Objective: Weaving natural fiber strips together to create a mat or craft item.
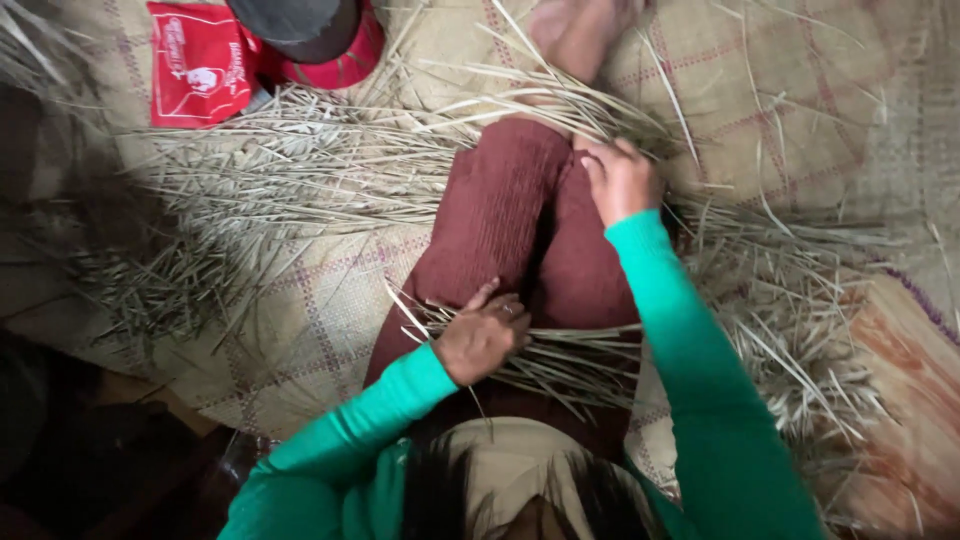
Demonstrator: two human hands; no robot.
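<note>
I sit on a woven mat with my legs in dark red trousers stretched out ahead. My left hand is closed on a bundle of thin dry grass strips lying across my thigh. My right hand reaches forward past my knee and grips other dry strips that fan out toward my bare foot. Both sleeves are bright green.
Loose dry strips lie in heaps on the mat at left and right. A red packet and a dark cap with red rim sit at the top left. An orange patterned cloth lies at right.
</note>
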